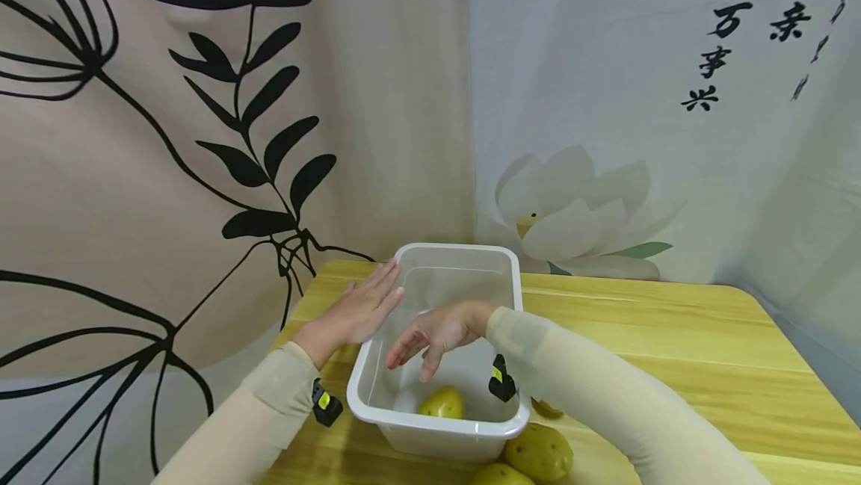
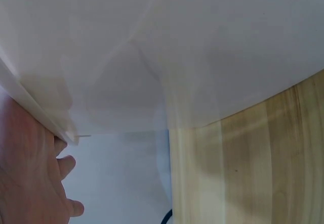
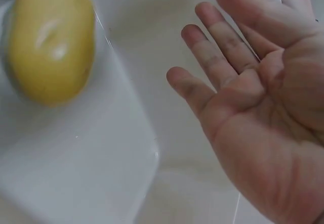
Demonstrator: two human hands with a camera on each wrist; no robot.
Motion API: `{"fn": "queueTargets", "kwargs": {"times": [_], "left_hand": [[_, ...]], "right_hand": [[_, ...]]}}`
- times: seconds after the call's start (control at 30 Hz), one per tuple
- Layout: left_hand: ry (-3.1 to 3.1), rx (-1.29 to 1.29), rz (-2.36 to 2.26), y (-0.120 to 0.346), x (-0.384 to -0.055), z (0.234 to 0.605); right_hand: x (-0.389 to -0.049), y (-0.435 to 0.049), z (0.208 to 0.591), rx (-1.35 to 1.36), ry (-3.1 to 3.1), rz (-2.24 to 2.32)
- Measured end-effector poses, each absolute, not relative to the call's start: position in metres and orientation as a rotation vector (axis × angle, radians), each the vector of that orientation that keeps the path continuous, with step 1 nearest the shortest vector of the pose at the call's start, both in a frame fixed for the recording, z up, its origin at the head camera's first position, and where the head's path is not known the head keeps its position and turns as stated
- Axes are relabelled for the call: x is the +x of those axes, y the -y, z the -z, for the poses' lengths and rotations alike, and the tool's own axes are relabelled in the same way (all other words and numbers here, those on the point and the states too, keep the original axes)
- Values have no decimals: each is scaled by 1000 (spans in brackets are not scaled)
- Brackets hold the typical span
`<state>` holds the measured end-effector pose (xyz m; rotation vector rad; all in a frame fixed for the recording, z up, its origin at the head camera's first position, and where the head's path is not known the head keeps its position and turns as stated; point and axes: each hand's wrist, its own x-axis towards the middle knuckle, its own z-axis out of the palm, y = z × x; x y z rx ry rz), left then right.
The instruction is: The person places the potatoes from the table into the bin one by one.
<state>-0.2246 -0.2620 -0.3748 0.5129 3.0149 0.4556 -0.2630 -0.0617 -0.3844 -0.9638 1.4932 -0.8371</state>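
Place: curtained-off corner, type of room uncertain. Hangings: beige curtain with black plant print; pale curtain with flower print and brush-style Chinese lettering. Furnishing: wood-grain surface, close to both curtains.

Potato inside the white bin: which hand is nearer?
Right. The right hand is over the white bin, a gap away from the potato; the left hand is at the bin's left rim, farther off.
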Motion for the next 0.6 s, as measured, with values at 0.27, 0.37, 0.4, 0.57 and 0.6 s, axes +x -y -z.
{"fn": "queueTargets", "kwargs": {"times": [0.27,0.37,0.4,0.57,0.6], "left_hand": [[-3014,520,-451,263,-225,377],[-3017,527,-434,262,-225,377],[-3019,532,-430,262,-225,377],[-3027,536,-422,262,-227,376],[-3028,533,-419,262,-226,376]], "right_hand": [[-263,61,383,-970,-1468,868],[-263,61,380,-964,-1481,865],[-263,61,379,-962,-1487,860],[-263,60,372,-948,-1511,837],[-263,60,371,-942,-1514,832]]}}
